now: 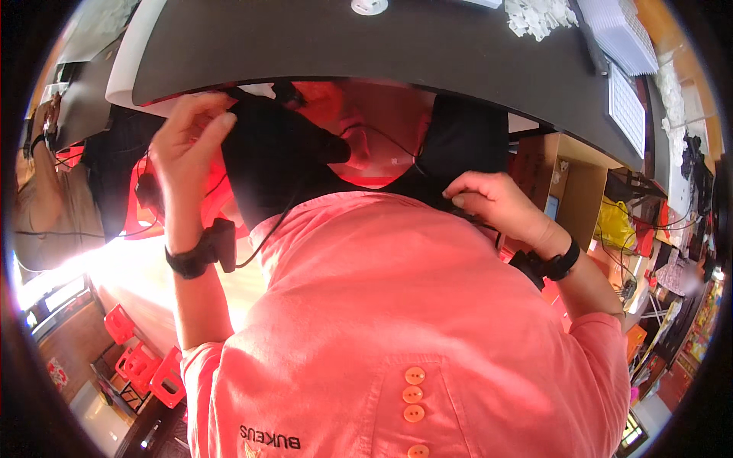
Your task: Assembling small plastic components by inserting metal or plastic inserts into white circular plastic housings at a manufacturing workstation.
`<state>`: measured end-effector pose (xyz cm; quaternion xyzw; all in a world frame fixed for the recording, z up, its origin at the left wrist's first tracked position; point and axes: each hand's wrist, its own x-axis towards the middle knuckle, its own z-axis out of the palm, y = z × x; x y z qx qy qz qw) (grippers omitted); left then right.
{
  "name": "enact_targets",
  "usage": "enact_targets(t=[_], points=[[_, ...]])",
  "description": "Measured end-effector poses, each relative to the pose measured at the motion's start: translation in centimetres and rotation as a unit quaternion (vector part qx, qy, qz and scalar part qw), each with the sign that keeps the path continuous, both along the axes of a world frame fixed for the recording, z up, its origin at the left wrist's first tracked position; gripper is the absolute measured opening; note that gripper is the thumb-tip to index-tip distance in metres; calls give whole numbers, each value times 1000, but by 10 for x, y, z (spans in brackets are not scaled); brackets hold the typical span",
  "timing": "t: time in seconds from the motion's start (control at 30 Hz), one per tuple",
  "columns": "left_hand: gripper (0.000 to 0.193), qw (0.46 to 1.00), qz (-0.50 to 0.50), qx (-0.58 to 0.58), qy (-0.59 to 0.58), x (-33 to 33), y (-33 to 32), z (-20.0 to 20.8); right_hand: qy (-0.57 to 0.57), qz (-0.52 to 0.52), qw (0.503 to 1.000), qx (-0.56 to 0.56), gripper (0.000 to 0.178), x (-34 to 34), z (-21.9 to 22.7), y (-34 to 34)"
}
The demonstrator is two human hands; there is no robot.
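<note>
Salmon-red cloth fills most of my feed, the wearer's shirt, with both hands forward of it. The left hand (191, 133) is raised just beside the near edge of the dark surface (321, 49); its fingers curl loosely, the thumb standing off from them, and I see nothing held. The right hand (492, 200) is low over the black trousers (263, 164) — its thumb and fingertips are close together, but I cannot tell whether they pinch anything. A thin black cable (389, 136) runs across the gap between the hands.

I judge this a moment between handlings: neither hand is over the surface. Reaching anything on it would call for lifting the right hand clear of the edge above it.

The likeliest work pieces, small and white, lie in a loose pile (538, 17) beyond the right hand, on the far part of the surface. Right of the pile is a pleated white stack (622, 34); nearer the right hand is a white gridded panel (628, 111) — whether its cells hold anything, I can't tell.

Just right of the right hand, below the surface, an open cardboard box (584, 172) holds something pale blue (551, 206), mostly hidden. Beyond that is a yellow bag (617, 225), contents unseen.
</note>
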<state>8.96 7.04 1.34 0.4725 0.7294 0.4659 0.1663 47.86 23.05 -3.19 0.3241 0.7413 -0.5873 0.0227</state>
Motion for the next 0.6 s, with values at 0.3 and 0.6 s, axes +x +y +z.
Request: enact_targets(t=[0.3,0.6], points=[[47,970,26,-138,200,-80,0,-130,-101,-133,979,-116,15,7,5,32],[62,953,93,-218,190,-95,-12,-157,-172,-162,962,-139,21,6,-10,49]])
